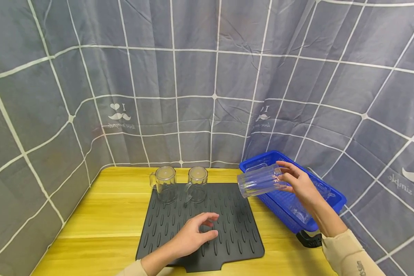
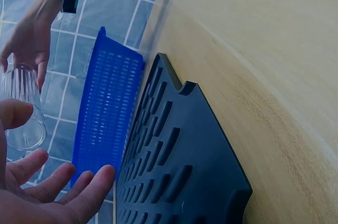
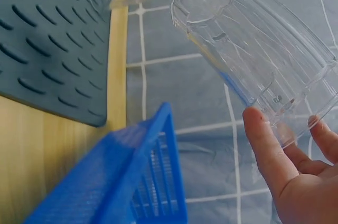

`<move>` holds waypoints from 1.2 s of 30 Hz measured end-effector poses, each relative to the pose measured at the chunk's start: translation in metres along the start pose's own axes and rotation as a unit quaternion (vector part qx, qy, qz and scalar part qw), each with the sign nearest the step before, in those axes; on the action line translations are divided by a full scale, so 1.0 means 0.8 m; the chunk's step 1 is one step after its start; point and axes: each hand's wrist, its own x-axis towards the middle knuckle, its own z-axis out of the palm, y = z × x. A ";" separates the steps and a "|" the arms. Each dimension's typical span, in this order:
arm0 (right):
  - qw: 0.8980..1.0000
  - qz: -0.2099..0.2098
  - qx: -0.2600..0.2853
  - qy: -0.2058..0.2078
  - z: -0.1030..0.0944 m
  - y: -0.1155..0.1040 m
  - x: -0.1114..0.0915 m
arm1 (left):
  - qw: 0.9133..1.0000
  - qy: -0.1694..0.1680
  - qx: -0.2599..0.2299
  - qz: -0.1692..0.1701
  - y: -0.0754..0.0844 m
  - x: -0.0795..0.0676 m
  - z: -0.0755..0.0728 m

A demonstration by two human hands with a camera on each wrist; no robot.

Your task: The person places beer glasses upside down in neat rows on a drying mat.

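Observation:
My right hand (image 1: 301, 186) holds a clear drinking glass (image 1: 258, 181) by one end, with thumb and fingertips around it. The glass is tilted nearly on its side, its far end pointing left, and it overlaps the near-left rim of the blue basket (image 1: 279, 214) in the head view. Over the dark drying mat (image 1: 232, 230) is my left hand (image 1: 193, 234), fingers loosely bent and nothing between them. Two clear glass mugs with handles stand bottom-up at the mat's back left: a left mug (image 1: 166, 186) and a right mug (image 1: 197, 186).
More clear glassware (image 1: 300, 211) lies inside the basket. A black object (image 1: 309, 238) shows under the basket's near corner. The yellow wood-grain table (image 1: 100, 214) is bounded at the back and sides by a grey gridded curtain (image 1: 193, 76).

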 end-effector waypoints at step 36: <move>0.984 0.043 0.170 -0.025 0.095 0.040 -0.047 | 0.999 0.035 -0.038 -0.015 0.007 0.001 -0.002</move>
